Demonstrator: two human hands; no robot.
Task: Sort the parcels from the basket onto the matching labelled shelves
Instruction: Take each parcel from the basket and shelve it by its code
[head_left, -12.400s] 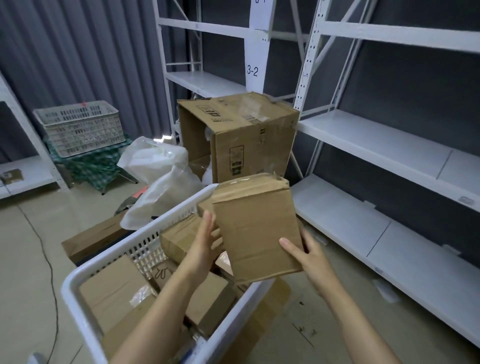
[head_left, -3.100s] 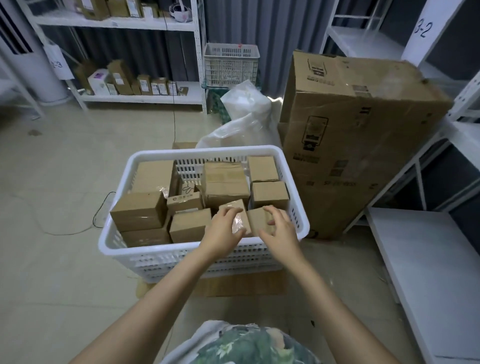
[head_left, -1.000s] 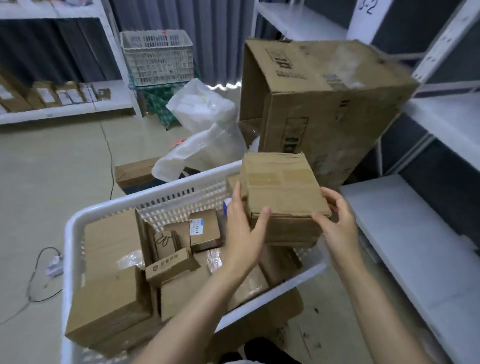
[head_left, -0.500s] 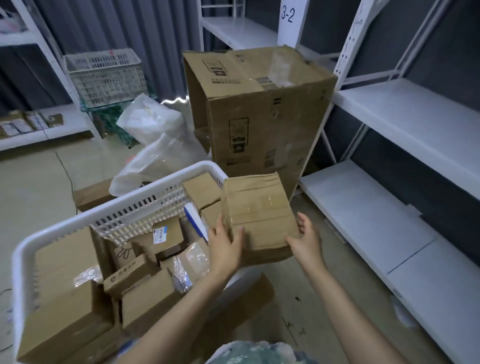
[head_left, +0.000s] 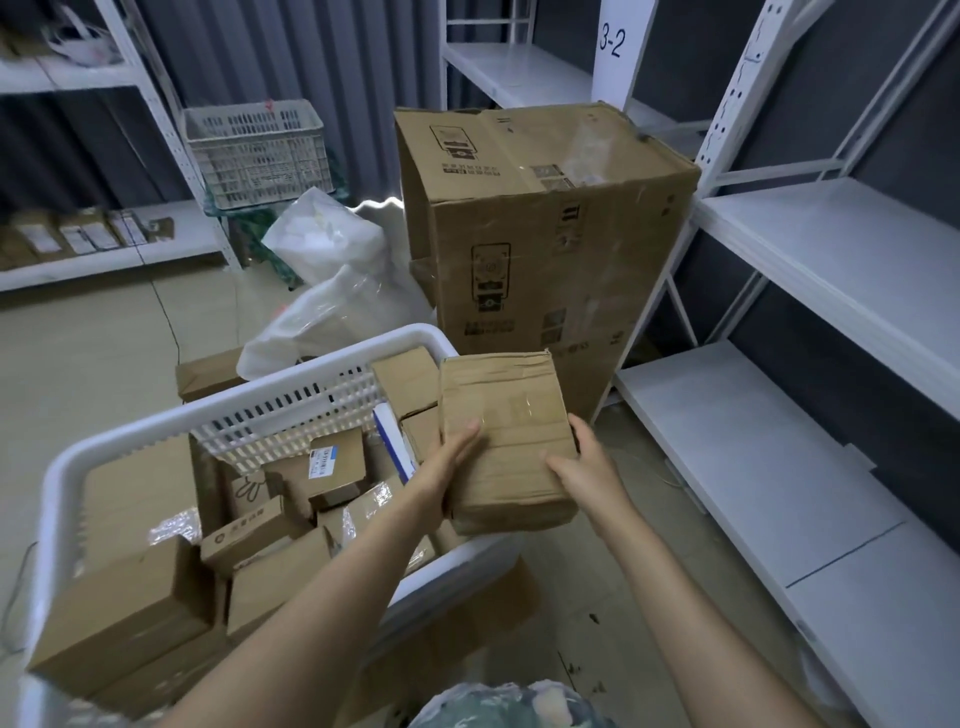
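**Parcel held over the basket rim.** You hold a squat brown cardboard parcel (head_left: 504, 431) above the right-hand rim of the white slotted plastic basket (head_left: 291, 384). Your left hand (head_left: 447, 467) grips its left edge with the thumb laid on the top face. Your right hand (head_left: 587, 467) grips the near right corner in the same way.

**Risks, as judged.**
- The glossy tape under your thumbs may let the parcel slide back into the basket, onto the smaller brown cartons (head_left: 270, 530).
- The dented board may buckle if you squeeze harder.
- No label shows on the faces turned to you, so you may choose the wrong tier of the flat white metal shelving (head_left: 753, 467) right of the basket.
- The tall dented corrugated carton (head_left: 545, 234) beyond the basket obstructs a wide swing.

**Materials.** The parcel's board is creased and soft-cornered, and clear tape crosses its top.
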